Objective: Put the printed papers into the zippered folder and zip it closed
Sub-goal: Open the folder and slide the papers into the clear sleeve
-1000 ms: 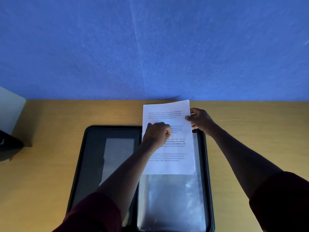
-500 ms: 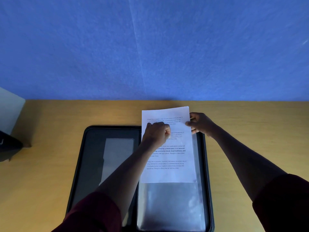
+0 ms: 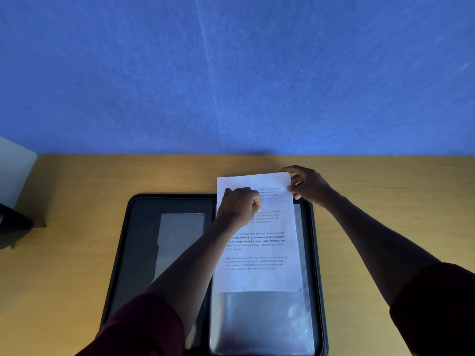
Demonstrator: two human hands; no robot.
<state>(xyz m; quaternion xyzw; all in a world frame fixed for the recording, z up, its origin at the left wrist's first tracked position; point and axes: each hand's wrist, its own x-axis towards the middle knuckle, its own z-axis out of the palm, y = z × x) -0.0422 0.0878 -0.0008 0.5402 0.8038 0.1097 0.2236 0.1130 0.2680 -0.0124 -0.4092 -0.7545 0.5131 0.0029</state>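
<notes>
the left hand [image 3: 240, 205] is clenched on the printed paper [image 3: 259, 253]; the right hand [image 3: 309, 186] pinches its two o'clock corner, over the open zippered folder [image 3: 133, 240].

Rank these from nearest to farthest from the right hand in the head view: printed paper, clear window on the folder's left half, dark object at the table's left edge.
1. printed paper, touching the right hand
2. clear window, left half
3. dark object, far left edge

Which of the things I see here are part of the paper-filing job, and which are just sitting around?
Part of the job:
- printed papers, held by the left hand and right hand
- zippered folder, lying open on the wooden desk

Just lying about:
- dark object at the left edge
- pale box behind it
</notes>
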